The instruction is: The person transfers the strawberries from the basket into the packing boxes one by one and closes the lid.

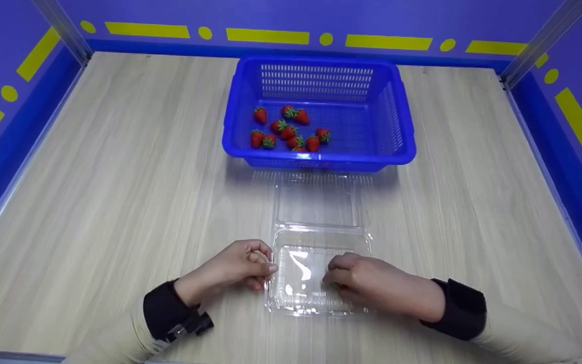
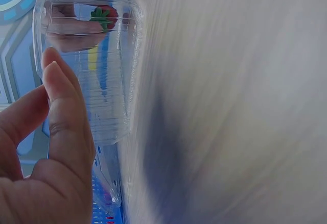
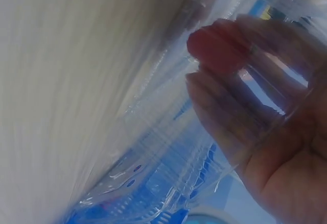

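Observation:
A clear plastic clamshell box (image 1: 316, 240) lies with its lid folded back toward the basket. At the box's left rim, my left hand (image 1: 245, 265) pinches the edge between thumb and fingers; the left wrist view shows the fingertips (image 2: 53, 71) right at that rim. My right hand (image 1: 372, 283) reaches down into the box's right part. Between its fingers it holds a strawberry (image 3: 219, 48), red with green leaves, low inside the box. From the head view the hand covers nearly all of that berry, while the left wrist view shows it through the plastic wall.
Beyond the lid stands a blue plastic basket (image 1: 404, 136) with several strawberries (image 1: 288, 132), mostly in its left half. Everything rests on a pale wood-grain table (image 1: 134, 167). Blue panels (image 1: 291, 12) with yellow marks enclose the back and sides.

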`<state>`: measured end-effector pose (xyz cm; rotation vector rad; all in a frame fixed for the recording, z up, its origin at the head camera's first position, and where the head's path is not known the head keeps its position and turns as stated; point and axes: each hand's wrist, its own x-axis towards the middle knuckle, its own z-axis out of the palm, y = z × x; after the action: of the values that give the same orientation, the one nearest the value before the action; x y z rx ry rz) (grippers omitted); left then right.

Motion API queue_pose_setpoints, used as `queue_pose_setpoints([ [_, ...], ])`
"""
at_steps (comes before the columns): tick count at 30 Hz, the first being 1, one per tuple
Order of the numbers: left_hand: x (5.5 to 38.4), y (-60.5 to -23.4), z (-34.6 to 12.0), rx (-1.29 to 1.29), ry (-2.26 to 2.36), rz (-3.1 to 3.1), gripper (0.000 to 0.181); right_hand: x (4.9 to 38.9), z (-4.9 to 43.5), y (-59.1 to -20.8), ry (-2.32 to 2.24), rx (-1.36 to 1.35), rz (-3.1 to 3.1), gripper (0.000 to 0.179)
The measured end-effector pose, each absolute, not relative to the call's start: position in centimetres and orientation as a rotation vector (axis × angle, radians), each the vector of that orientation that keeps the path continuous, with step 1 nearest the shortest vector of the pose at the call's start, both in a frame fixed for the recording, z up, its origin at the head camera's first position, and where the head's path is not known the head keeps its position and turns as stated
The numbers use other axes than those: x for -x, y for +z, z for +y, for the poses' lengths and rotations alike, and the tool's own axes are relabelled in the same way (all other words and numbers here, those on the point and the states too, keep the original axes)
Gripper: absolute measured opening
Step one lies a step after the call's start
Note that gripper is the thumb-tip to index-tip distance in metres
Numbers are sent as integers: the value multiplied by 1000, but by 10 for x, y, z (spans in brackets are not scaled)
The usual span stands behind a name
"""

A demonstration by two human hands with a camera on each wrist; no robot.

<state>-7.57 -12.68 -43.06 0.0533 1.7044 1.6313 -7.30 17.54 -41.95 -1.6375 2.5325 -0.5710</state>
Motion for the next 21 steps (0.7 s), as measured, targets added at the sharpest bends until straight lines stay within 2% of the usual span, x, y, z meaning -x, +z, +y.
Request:
queue_pose_setpoints([
  [21,79,-427,-125,-60,1619,1738,15,84,171,-421,-531,1612,2585,18],
])
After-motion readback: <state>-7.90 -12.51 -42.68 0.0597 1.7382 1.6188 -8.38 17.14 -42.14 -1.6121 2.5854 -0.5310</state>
